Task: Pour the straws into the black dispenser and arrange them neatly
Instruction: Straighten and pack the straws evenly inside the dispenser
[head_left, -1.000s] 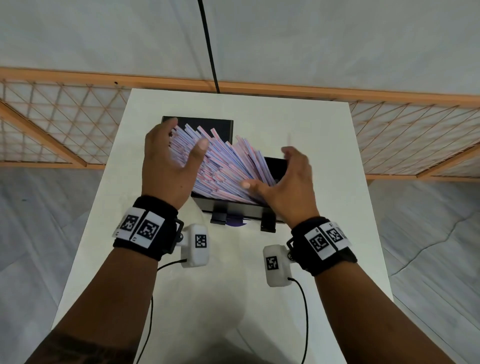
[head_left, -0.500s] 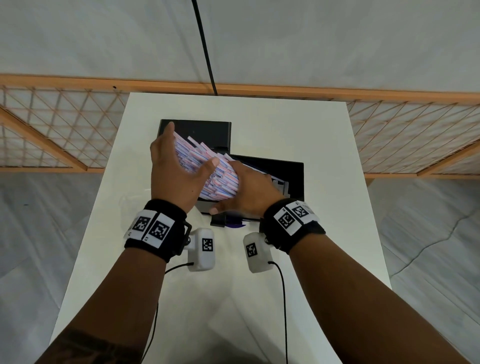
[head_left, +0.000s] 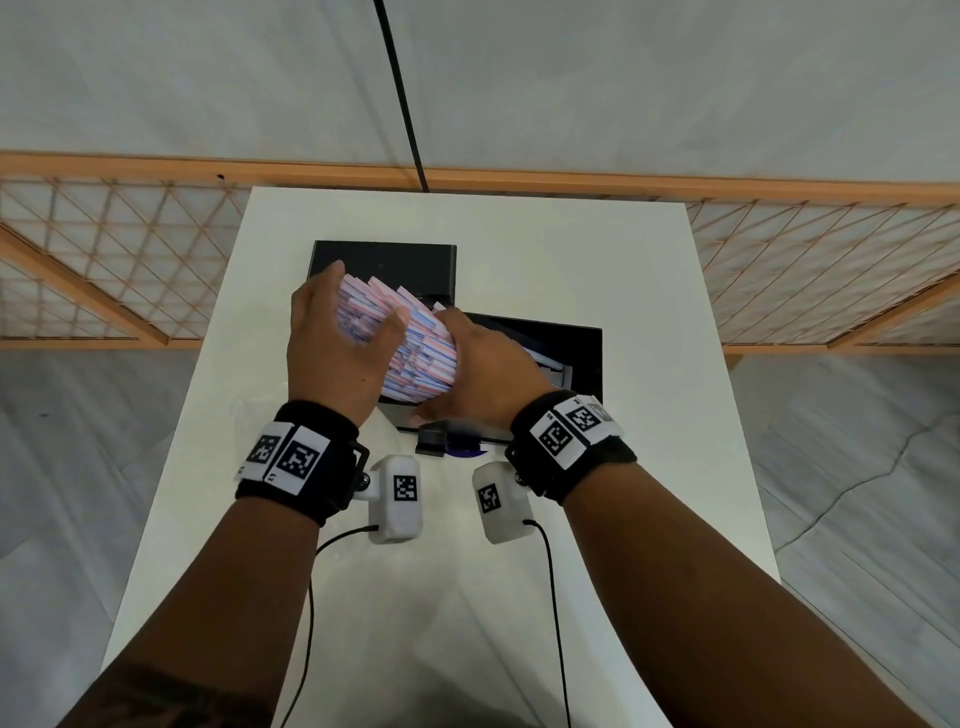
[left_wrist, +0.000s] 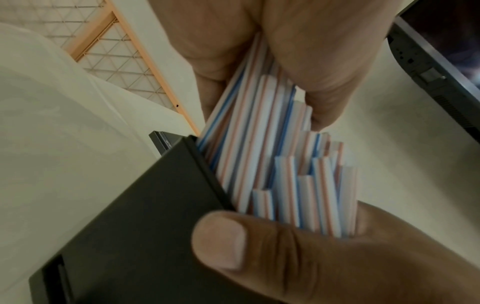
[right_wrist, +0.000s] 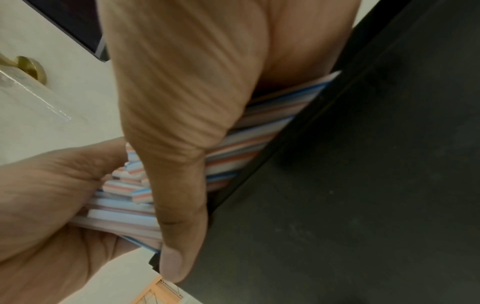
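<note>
A thick bundle of red, white and blue striped straws stands slanted in the left end of the open black dispenser on the white table. My left hand grips the bundle's upper left end, thumb across its top. My right hand wraps over the bundle from the right, thumb down at the dispenser's front wall. In the left wrist view the straws rise unevenly out of the dispenser. In the right wrist view the straws are squeezed between both hands beside the dispenser.
A second flat black piece lies behind the dispenser at the back left. A clear plastic wrapper lies on the table left of the dispenser. A wooden lattice rail runs behind the table. A black cable hangs at the back.
My right hand has swept left across the dispenser and gathered the fanned straws into a tight bundle against my left hand. The dispenser's right part now shows.
</note>
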